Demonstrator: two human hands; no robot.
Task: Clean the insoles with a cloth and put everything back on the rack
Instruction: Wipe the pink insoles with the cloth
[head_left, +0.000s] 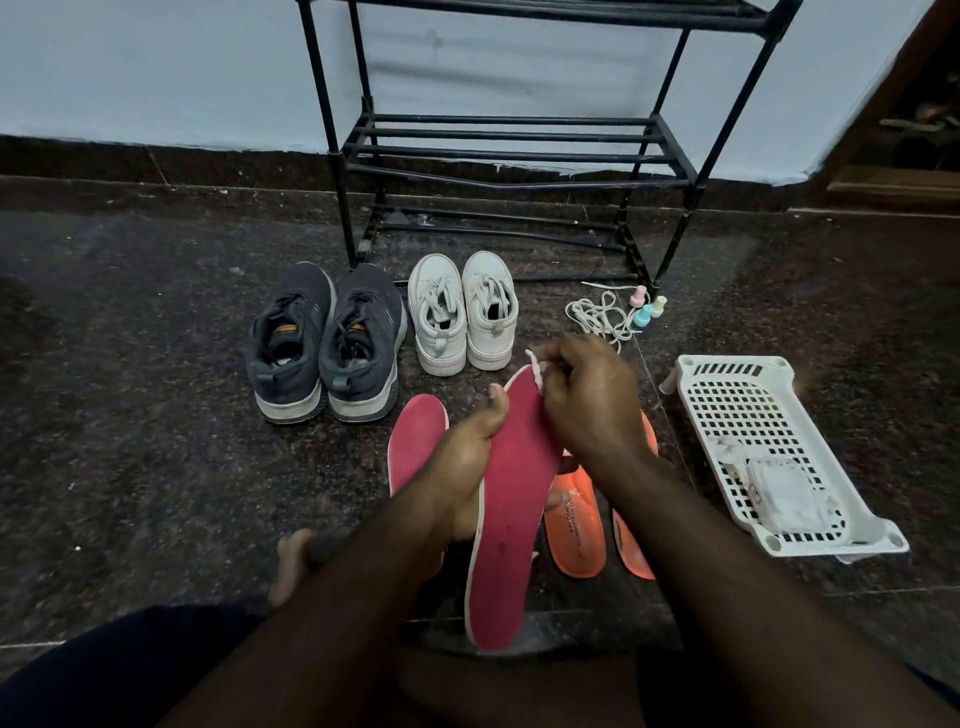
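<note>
My left hand (467, 457) grips a long pink insole (511, 519) from underneath, thumb on its top face. My right hand (587, 400) pinches a small white cloth (536, 369) against the insole near its toe end. A second pink insole (415, 441) lies on the floor to the left, partly behind my left forearm. Two orange insoles (574, 525) lie on the floor to the right, partly hidden by my right arm. The black metal rack (519, 156) stands against the wall, its visible shelves bare.
Grey sneakers (327, 343) and white sneakers (462, 312) stand in front of the rack. White laces (597, 317) and small pastel bottles (647, 306) lie near the rack's right leg. A white plastic basket (769, 431) holding a white packet sits at the right.
</note>
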